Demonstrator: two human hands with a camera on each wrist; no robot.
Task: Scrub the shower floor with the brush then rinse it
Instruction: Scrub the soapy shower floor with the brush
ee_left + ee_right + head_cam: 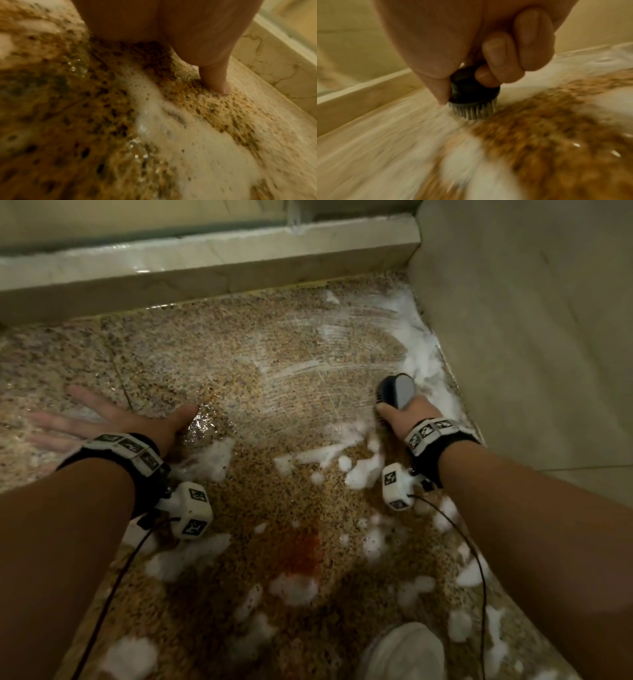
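The shower floor [212,361] is speckled brown stone, wet and patched with white foam [363,467]. My right hand [406,410] grips a small dark round brush [397,386] near the right wall; in the right wrist view the brush [471,94] stands bristles-down on the floor, fingers [498,58] curled round its top. My left hand [102,419] lies flat on the wet floor at the left, fingers spread. In the left wrist view its thumb [214,78] presses the stone beside foam [171,121].
A pale raised curb [205,258] runs along the far edge of the floor. A beige wall [531,337] closes the right side. An orange-red stain [305,549] marks the floor near me. My white shoe [404,652] stands at the bottom right.
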